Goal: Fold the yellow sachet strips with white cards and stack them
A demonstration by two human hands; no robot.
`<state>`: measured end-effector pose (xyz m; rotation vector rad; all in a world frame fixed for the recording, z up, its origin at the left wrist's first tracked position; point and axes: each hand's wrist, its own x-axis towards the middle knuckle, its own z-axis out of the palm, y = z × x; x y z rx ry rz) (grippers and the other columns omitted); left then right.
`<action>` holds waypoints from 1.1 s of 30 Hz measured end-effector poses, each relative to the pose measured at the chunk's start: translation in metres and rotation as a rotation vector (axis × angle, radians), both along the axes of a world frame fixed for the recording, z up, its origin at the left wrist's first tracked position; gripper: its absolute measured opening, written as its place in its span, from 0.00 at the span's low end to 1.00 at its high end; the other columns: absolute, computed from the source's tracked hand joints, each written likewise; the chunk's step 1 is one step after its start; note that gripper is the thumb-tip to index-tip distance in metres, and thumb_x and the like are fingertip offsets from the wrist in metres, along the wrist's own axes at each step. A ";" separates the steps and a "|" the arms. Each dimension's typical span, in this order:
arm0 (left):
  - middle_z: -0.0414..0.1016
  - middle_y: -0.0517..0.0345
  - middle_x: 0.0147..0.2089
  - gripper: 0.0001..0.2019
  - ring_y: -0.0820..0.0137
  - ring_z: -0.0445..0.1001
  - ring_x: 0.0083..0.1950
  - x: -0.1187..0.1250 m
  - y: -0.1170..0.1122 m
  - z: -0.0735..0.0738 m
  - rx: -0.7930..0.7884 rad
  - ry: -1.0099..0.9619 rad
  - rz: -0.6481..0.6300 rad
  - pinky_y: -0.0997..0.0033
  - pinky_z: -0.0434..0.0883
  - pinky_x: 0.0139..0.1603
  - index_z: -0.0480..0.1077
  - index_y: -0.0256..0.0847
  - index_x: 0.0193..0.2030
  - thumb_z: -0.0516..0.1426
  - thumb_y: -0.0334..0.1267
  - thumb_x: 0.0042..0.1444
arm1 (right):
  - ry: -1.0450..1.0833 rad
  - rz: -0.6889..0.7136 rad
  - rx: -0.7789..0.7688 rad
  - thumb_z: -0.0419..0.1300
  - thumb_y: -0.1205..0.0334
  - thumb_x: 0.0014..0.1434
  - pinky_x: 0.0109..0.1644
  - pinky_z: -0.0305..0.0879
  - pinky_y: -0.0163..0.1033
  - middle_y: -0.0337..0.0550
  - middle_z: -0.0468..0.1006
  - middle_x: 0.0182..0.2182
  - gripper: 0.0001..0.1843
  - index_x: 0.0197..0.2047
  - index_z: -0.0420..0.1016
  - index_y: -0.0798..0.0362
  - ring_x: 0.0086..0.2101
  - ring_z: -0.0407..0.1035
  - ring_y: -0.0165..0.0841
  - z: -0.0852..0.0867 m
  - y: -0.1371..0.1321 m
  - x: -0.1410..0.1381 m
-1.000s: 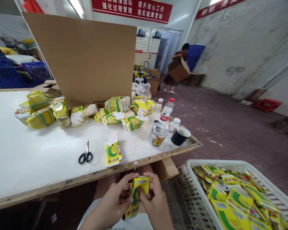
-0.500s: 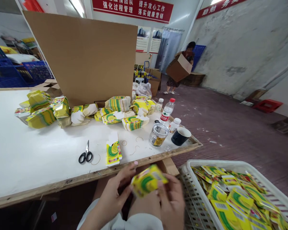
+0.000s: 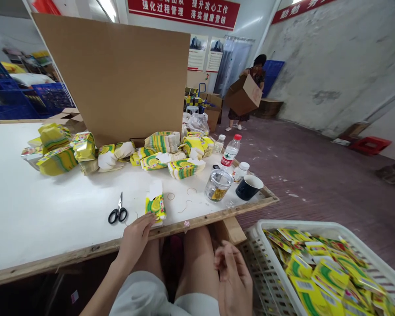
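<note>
My left hand (image 3: 140,228) reaches over the table's front edge, its stretched fingers lying on the lower part of a flat yellow-green carton (image 3: 156,204) with a white flap. The thumb is mostly hidden. Above my right thigh, my right hand (image 3: 233,272) is raised with loosely bent fingers apart and nothing visible in them. Beside it stands a white plastic basket (image 3: 260,259) of yellow-green cartons (image 3: 329,276). Black-handled scissors (image 3: 118,211) lie left of the carton under my left hand.
Bundled flat cartons (image 3: 161,142) line the back of the white table (image 3: 72,210), before a large cardboard panel (image 3: 118,79). A clear jar (image 3: 219,186), water bottle (image 3: 230,153) and dark mug (image 3: 248,188) stand near the right corner. A person (image 3: 258,74) carries a cardboard box (image 3: 243,94).
The yellow carton that both hands held above my lap is out of them. My left hand has moved forward onto the carton on the table; my right hand stays near the basket, now without a carton.
</note>
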<state>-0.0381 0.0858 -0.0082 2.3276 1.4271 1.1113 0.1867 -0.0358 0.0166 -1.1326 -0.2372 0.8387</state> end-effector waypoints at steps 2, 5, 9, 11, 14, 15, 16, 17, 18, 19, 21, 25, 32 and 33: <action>0.83 0.49 0.52 0.16 0.60 0.80 0.56 0.005 -0.016 0.010 0.082 -0.063 0.005 0.57 0.77 0.57 0.78 0.41 0.50 0.50 0.31 0.66 | 0.002 0.197 -0.063 0.70 0.36 0.45 0.26 0.66 0.34 0.43 0.80 0.25 0.29 0.36 0.82 0.55 0.24 0.70 0.32 0.004 0.002 -0.009; 0.82 0.50 0.53 0.19 0.60 0.77 0.59 0.021 -0.045 0.023 0.244 -0.183 -0.284 0.59 0.75 0.60 0.76 0.44 0.56 0.53 0.24 0.62 | -0.011 0.360 -0.092 0.66 0.33 0.48 0.26 0.66 0.35 0.49 0.83 0.31 0.33 0.41 0.84 0.55 0.27 0.72 0.35 0.006 0.005 -0.019; 0.83 0.51 0.52 0.27 0.60 0.77 0.59 0.045 -0.072 0.025 0.189 -0.225 -0.642 0.57 0.71 0.64 0.67 0.47 0.65 0.56 0.22 0.61 | -0.072 0.338 -0.109 0.75 0.44 0.42 0.25 0.65 0.34 0.44 0.83 0.28 0.24 0.35 0.83 0.54 0.23 0.69 0.32 0.000 0.006 -0.017; 0.80 0.49 0.57 0.26 0.58 0.72 0.64 0.051 -0.076 0.023 0.073 -0.307 -0.664 0.54 0.66 0.67 0.68 0.49 0.64 0.57 0.24 0.61 | -0.089 0.292 -0.095 0.75 0.46 0.42 0.25 0.65 0.34 0.45 0.84 0.30 0.23 0.35 0.80 0.53 0.24 0.71 0.33 -0.003 0.005 -0.014; 0.64 0.46 0.70 0.27 0.54 0.59 0.72 0.055 -0.076 0.023 -0.251 -0.619 -0.543 0.51 0.59 0.71 0.64 0.49 0.67 0.59 0.34 0.62 | -0.103 0.250 -0.072 0.75 0.47 0.44 0.27 0.68 0.34 0.45 0.85 0.33 0.24 0.40 0.76 0.51 0.27 0.74 0.35 -0.006 0.004 -0.013; 0.61 0.45 0.72 0.27 0.54 0.58 0.72 0.056 -0.075 0.025 -0.400 -0.751 -0.502 0.51 0.59 0.70 0.62 0.48 0.69 0.58 0.39 0.63 | -0.105 0.268 -0.060 0.74 0.47 0.45 0.29 0.69 0.35 0.45 0.85 0.33 0.25 0.41 0.76 0.51 0.29 0.75 0.36 -0.006 0.004 -0.015; 0.61 0.45 0.72 0.27 0.53 0.60 0.71 0.057 -0.074 0.027 -0.561 -0.870 -0.486 0.51 0.61 0.69 0.61 0.47 0.69 0.57 0.43 0.64 | -0.107 0.302 -0.046 0.74 0.47 0.46 0.32 0.71 0.37 0.46 0.84 0.33 0.24 0.41 0.76 0.51 0.30 0.76 0.37 -0.005 0.004 -0.016; 0.63 0.44 0.70 0.27 0.52 0.63 0.70 0.057 -0.073 0.030 -0.722 -0.963 -0.498 0.51 0.64 0.67 0.62 0.47 0.68 0.57 0.47 0.63 | -0.109 0.349 -0.032 0.74 0.46 0.46 0.34 0.73 0.38 0.46 0.84 0.32 0.23 0.40 0.76 0.52 0.31 0.77 0.38 -0.005 0.004 -0.018; 0.68 0.43 0.68 0.27 0.51 0.67 0.67 0.058 -0.072 0.033 -0.866 -1.025 -0.534 0.52 0.68 0.64 0.65 0.46 0.67 0.57 0.51 0.62 | -0.113 0.396 -0.019 0.73 0.46 0.47 0.37 0.73 0.40 0.47 0.84 0.31 0.22 0.39 0.77 0.52 0.32 0.77 0.39 -0.004 0.004 -0.020; 0.72 0.43 0.65 0.28 0.50 0.71 0.64 0.058 -0.072 0.036 -0.985 -1.053 -0.580 0.53 0.70 0.62 0.68 0.45 0.64 0.58 0.53 0.60 | -0.120 0.436 -0.009 0.73 0.46 0.47 0.38 0.74 0.42 0.47 0.84 0.31 0.22 0.38 0.79 0.53 0.32 0.78 0.40 -0.003 0.003 -0.021; 0.78 0.43 0.59 0.28 0.49 0.75 0.59 0.058 -0.072 0.041 -1.125 -1.078 -0.642 0.55 0.72 0.58 0.73 0.43 0.60 0.62 0.54 0.56 | -0.140 0.466 0.004 0.73 0.46 0.47 0.41 0.74 0.43 0.48 0.84 0.30 0.20 0.36 0.81 0.53 0.33 0.78 0.41 -0.002 0.003 -0.022; 0.82 0.44 0.52 0.26 0.50 0.75 0.57 0.059 -0.074 0.051 -1.160 -1.135 -0.671 0.57 0.71 0.57 0.77 0.40 0.56 0.65 0.52 0.53 | -0.155 0.444 -0.006 0.74 0.48 0.46 0.44 0.75 0.45 0.50 0.85 0.32 0.19 0.35 0.84 0.53 0.37 0.79 0.45 -0.001 0.000 -0.018; 0.77 0.42 0.59 0.29 0.49 0.71 0.62 0.063 -0.077 0.058 -1.049 -1.110 -0.657 0.52 0.66 0.63 0.74 0.45 0.58 0.67 0.50 0.50 | -0.136 0.506 -0.025 0.73 0.46 0.46 0.56 0.69 0.56 0.55 0.84 0.45 0.23 0.41 0.86 0.52 0.50 0.76 0.52 0.008 -0.001 -0.020; 0.77 0.42 0.59 0.28 0.48 0.71 0.62 0.064 -0.077 0.057 -1.039 -1.118 -0.641 0.51 0.66 0.63 0.75 0.44 0.58 0.67 0.50 0.50 | -0.125 0.515 -0.014 0.73 0.45 0.47 0.57 0.69 0.56 0.55 0.84 0.46 0.23 0.42 0.86 0.52 0.50 0.75 0.53 0.009 0.000 -0.021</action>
